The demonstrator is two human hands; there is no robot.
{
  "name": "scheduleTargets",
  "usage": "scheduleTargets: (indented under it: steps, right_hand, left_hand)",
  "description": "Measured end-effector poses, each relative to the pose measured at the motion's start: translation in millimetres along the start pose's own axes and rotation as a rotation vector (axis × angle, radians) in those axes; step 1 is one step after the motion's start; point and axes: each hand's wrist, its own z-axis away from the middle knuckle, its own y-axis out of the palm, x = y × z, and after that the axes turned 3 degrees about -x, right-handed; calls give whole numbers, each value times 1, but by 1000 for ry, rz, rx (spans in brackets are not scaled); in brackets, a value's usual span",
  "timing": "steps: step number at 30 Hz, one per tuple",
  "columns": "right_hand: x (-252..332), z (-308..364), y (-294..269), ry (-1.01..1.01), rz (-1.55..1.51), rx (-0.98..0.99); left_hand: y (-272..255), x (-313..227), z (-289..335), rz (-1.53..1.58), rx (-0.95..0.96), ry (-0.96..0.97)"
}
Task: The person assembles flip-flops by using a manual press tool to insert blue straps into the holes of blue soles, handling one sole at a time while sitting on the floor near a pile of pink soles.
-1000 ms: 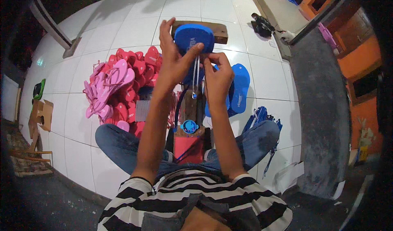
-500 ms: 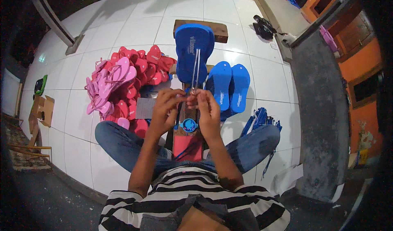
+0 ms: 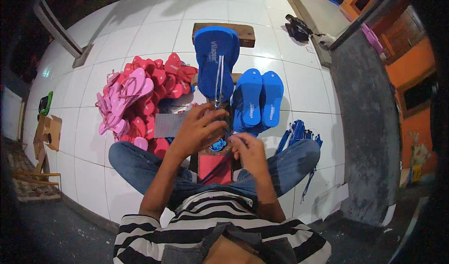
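A blue flip-flop sole (image 3: pixel 208 65) lies on the wooden bench ahead of me, with a long, thin two-pronged metal tool (image 3: pixel 220 79) standing over it. My left hand (image 3: pixel 200 128) is closed by the tool's near end, its fingers curled; what they grip is hidden. Lower and to the right, my right hand (image 3: pixel 251 151) pinches what looks like a thin dark blue strap running toward the left fingers. Beneath the hands are a round blue container (image 3: pixel 217 145) and a red pad (image 3: pixel 214 166) with a dark strap across it.
Red flip-flops (image 3: pixel 161 77) and pink flip-flops (image 3: pixel 133 86) are heaped at left, beside a grey textured sheet (image 3: pixel 167 125). Blue soles (image 3: pixel 249 98) lie to the right of the bench. A bundle of blue straps (image 3: pixel 299 134) rests by my right knee. A wooden block (image 3: pixel 247 35) sits at the far end.
My right hand has moved down, away from the tool's near end. My left hand has shifted right, to below the tool. The view has shifted slightly.
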Motion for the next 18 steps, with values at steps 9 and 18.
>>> scheduleTargets:
  steps: [9,18]
  right_hand:
    - [37,-45,26,-374,-87,-542]
    - [70,-53,21,-620,-323,142]
  left_hand:
    - [37,-28,-17,59,-402,-221]
    - [5,16,-34,282,-843,-431]
